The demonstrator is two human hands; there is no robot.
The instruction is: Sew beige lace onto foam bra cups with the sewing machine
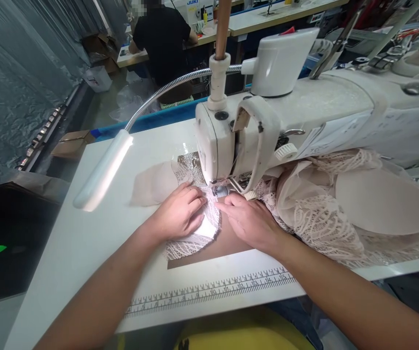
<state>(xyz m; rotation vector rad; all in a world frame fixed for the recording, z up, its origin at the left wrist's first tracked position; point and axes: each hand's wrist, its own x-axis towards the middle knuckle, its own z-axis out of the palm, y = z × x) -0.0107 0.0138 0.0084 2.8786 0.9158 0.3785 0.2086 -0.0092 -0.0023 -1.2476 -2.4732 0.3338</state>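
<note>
My left hand (180,212) lies on a piece of pale lace fabric (194,240), fingers curled down and pressing it flat just left of the presser foot (221,190). My right hand (247,219) rests on the same lace to the right, fingers together and pointing at the needle area. The white sewing machine (304,116) stands directly behind both hands. A beige fabric piece (154,182) trails out to the left of the machine head.
A heap of lace and beige moulded cups (380,201) lies under the machine arm at right. A gooseneck lamp (103,167) hangs over the table's left. A printed ruler (212,289) runs along the front edge. Another person (161,39) sits at a far table.
</note>
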